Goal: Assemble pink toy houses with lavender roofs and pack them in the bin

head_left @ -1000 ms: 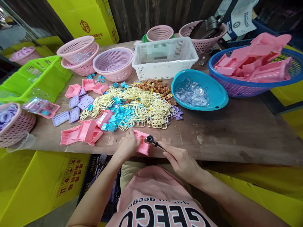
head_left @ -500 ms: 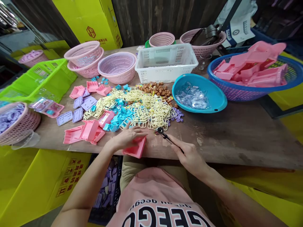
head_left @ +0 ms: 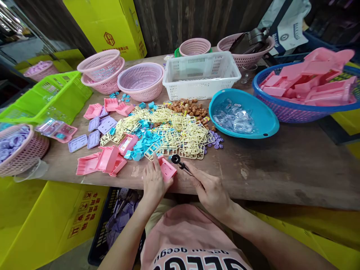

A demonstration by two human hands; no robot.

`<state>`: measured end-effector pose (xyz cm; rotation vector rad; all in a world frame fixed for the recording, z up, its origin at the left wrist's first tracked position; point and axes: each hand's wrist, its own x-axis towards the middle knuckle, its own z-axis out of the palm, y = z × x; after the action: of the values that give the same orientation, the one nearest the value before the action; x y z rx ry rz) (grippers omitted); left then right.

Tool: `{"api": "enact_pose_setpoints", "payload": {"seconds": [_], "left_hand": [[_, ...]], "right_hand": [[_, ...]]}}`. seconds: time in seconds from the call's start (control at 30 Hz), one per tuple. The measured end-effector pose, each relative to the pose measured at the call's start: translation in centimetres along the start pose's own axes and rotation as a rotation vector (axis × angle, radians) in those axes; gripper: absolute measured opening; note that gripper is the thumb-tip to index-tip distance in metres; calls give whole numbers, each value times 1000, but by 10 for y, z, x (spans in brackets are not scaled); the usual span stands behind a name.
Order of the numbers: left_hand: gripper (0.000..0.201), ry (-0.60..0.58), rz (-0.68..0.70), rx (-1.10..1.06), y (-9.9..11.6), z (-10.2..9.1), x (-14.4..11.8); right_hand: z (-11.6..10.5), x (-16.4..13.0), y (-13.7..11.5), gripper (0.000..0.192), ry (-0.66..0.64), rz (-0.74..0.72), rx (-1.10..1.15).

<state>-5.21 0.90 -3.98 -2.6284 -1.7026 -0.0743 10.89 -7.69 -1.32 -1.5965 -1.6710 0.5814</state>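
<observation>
My left hand (head_left: 153, 179) is closed around a pink plastic tray-like piece (head_left: 168, 168) at the table's front edge. The piece's inside faces up, with small holes in its floor. In my right hand (head_left: 209, 188) is a small hammer (head_left: 184, 167) with a thin dark handle. Its round black head hovers just above the right rim of the pink piece; whether they touch I cannot tell. Beyond my hands lie cream plastic frames of small parts (head_left: 192, 142) and a heap of turquoise pieces (head_left: 149, 138). More pink tray pieces (head_left: 108, 157) rest to the left.
A turquoise bowl (head_left: 271, 125) of clear parts stands right of the pile. Behind are a white basket (head_left: 201, 88) and lilac baskets (head_left: 140, 77). A blue basket (head_left: 309, 108) holds pink parts at right. Flat purple pieces (head_left: 78, 143) and a green crate (head_left: 70, 97) are at left.
My left hand has turned the pink piece so its inside faces up, and its fingers now point away from me. The hammer has moved left, over the piece.
</observation>
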Motion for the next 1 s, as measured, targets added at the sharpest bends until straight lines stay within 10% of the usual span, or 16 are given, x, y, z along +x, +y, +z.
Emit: {"api": "enact_pose_setpoints", "payload": {"seconds": [0.5,0.73,1.0], "left_hand": [[89,8,-40,-134,-1,0,1],[91,3,18,-1035,-23,-5,-8],[107,-143,-14,-1629,5,-1,-14]], "right_hand": [[18,34,11,41,-146,143,-106],[-53,-2,58,41,202,368,-451],[-104,-76,145,35,256,635,-943]]}}
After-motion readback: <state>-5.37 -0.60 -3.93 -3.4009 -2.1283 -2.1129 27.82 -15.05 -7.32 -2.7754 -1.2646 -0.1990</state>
